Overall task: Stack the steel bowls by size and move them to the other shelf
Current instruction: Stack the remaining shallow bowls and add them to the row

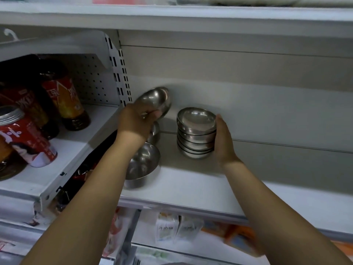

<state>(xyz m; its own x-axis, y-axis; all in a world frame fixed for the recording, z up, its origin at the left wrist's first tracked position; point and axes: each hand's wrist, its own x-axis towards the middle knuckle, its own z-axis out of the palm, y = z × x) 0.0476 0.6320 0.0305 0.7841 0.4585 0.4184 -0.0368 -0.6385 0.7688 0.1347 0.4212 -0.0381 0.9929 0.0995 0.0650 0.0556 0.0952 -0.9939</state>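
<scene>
My left hand (135,123) grips a small steel bowl (155,101) by its rim and holds it tilted above the white shelf (191,188). A larger steel bowl (142,165) sits on the shelf under my left forearm, and part of another small bowl (155,131) shows behind the hand. To the right stands a stack of several shallow steel bowls (196,132). My right hand (224,139) is wrapped around the right side of that stack.
On the left a lower white shelf (63,159) carries dark sauce bottles (65,100) and a red can (26,136). A slotted upright (121,73) divides the two bays. Packaged goods (177,228) lie on the shelf below. The right part of the bowls' shelf is bare.
</scene>
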